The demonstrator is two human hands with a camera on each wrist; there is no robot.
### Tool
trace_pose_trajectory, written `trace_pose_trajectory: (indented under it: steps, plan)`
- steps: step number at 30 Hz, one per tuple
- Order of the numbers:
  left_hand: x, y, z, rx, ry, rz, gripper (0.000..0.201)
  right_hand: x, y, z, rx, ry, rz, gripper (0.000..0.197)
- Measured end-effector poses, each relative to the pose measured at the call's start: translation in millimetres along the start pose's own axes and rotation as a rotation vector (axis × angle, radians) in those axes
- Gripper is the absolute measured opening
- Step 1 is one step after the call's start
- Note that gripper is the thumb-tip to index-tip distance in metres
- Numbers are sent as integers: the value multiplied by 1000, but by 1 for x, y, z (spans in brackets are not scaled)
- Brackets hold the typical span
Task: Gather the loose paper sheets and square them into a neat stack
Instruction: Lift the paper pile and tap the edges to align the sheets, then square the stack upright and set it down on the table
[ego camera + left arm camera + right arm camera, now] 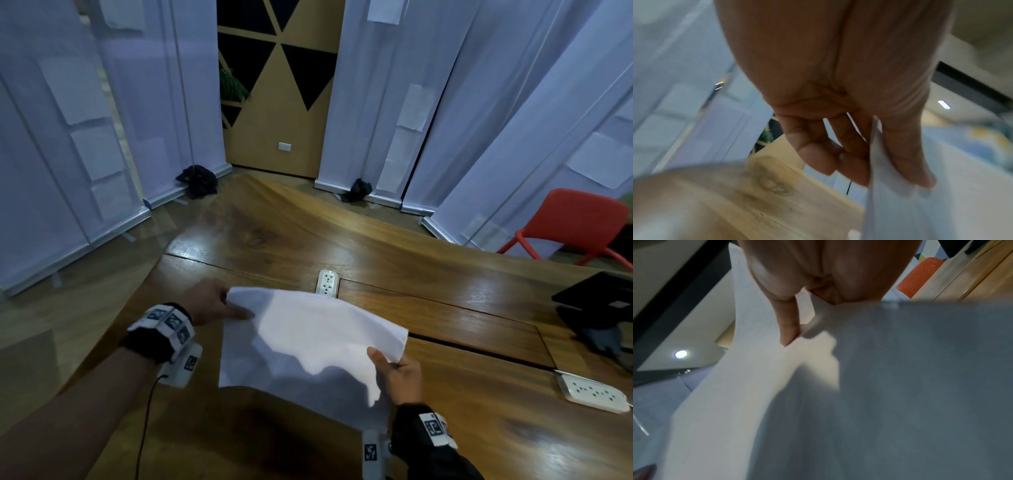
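A bunch of white paper sheets [308, 339] is held up over the wooden table [479, 394], sagging a little in the middle. My left hand [219, 305] pinches its far left corner, thumb on top and fingers beneath. My right hand [399, 373] grips the right edge with the thumb on top. In the left wrist view the paper sheets [900, 211] run edge-on between my thumb and fingers [851, 162]. In the right wrist view the paper sheets [859, 402] fill most of the picture, with my thumb [788, 324] pressed onto them.
A white socket [328, 281] is set in the table just behind the sheets. A white power strip [592, 392] lies at the right, with a black device [603, 308] beyond it. A red chair [568, 226] stands at the far right. White banner stands surround the table.
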State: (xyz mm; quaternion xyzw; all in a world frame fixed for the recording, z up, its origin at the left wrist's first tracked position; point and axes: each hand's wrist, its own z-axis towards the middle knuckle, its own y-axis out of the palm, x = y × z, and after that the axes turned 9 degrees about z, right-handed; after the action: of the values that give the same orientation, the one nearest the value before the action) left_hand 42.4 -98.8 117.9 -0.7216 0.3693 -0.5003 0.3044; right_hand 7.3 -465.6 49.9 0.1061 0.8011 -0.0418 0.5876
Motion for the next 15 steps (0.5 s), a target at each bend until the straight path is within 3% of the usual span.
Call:
trace_pose_trajectory:
  steps: [2, 5, 9, 12, 15]
  plan:
    - [-1, 2, -2, 66, -1, -368, 35, -10, 0, 1, -12, 34, 111, 19]
    - [11, 23, -6, 178, -55, -700, 39, -12, 1, 2, 3, 61, 225, 26]
    - [15, 56, -17, 130, -166, -834, 41, -8, 0, 1, 117, 132, 342, 33]
    - [11, 90, -24, 101, -223, -1096, 64, -4, 1, -2, 184, 227, 447, 33]
    - [21, 134, -29, -75, -214, -1366, 74, 1, 13, -11, 181, 297, 505, 38]
